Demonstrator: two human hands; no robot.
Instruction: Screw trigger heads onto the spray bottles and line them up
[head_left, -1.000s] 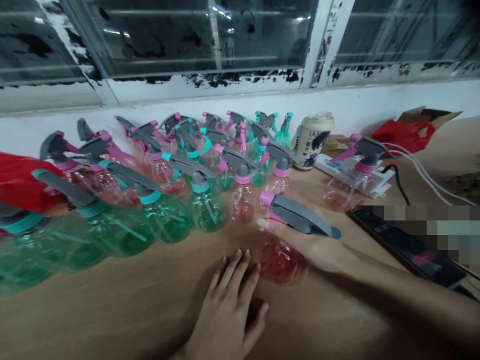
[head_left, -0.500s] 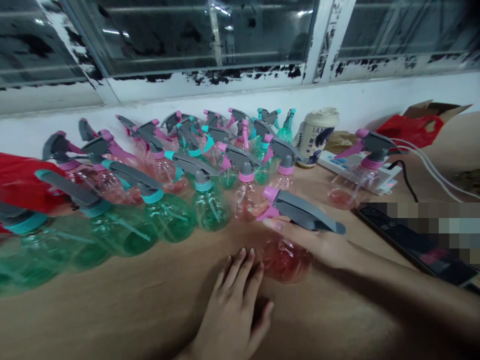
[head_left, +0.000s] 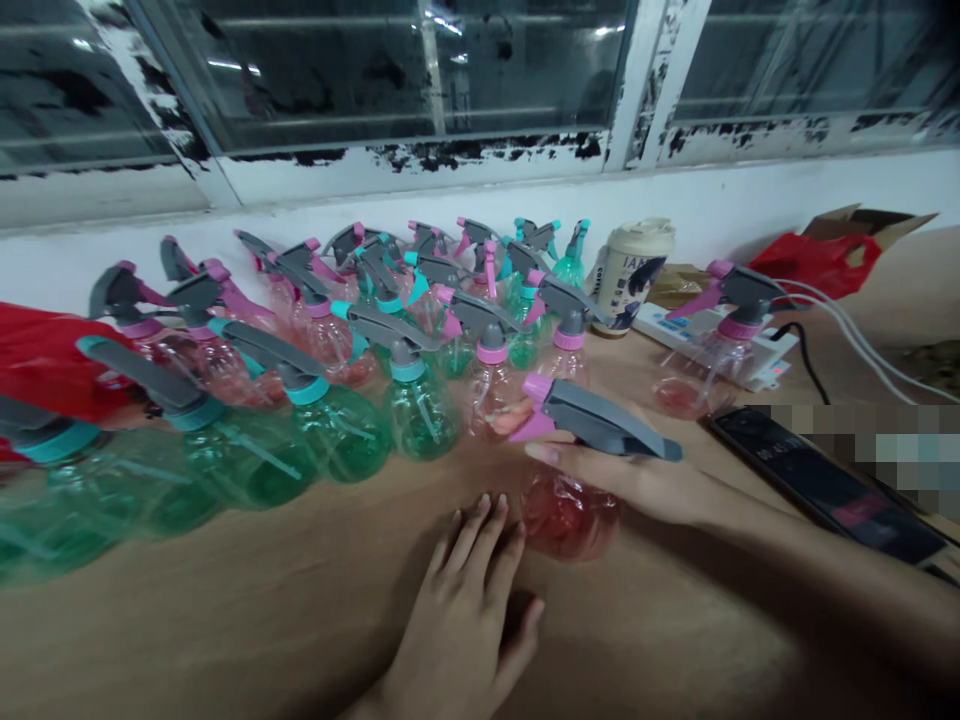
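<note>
My right hand (head_left: 637,480) is wrapped round the neck of a pink spray bottle (head_left: 570,520), just under its grey and pink trigger head. The bottle stands on the wooden table (head_left: 247,620), and part of its neck is hidden by my fingers. Flat on the table to its left lies my left hand (head_left: 465,600), fingers stretched out and holding nothing. Its fingertips are close to the bottle's base. Beyond both hands stands a green spray bottle (head_left: 421,410) with a turquoise collar, beside another pink spray bottle (head_left: 491,385).
Several green and pink spray bottles crowd the left and back. A paper coffee cup (head_left: 634,275), a white power strip (head_left: 772,360) with cables, and a lone pink spray bottle (head_left: 694,385) stand right. A phone (head_left: 817,490) lies near my right forearm. Red bags (head_left: 52,365) lie at both sides.
Almost nothing differs. The held bottle and my right hand appear very slightly shifted left and up; my left hand stays flat on the table.
</note>
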